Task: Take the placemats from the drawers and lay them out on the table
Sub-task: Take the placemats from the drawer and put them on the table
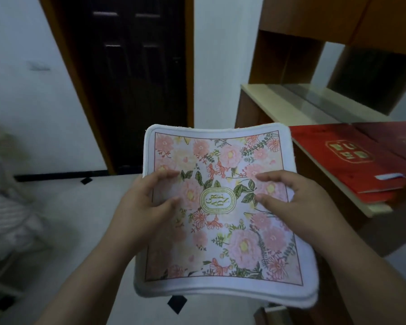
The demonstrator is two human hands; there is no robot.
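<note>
Placemats: floral stack, white border, several layers at near edge; held mid-air, chest level, flat for carrying.
L hand: clamped on stack's left edge, thumb on top, fingers under.
R hand: same grip, right edge.
Beyond R hand: counter w/ red folders.
Containers: drawers not in view; contents unknown.
Table: not visible. Est. stage: carrying to table.

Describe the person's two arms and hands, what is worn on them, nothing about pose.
Both forearms are bare as far as the frame shows: no sleeves, gloves, watch or bracelet visible. The left hand and right hand show no rings on the visible fingers. Motion blur softens details.
</note>
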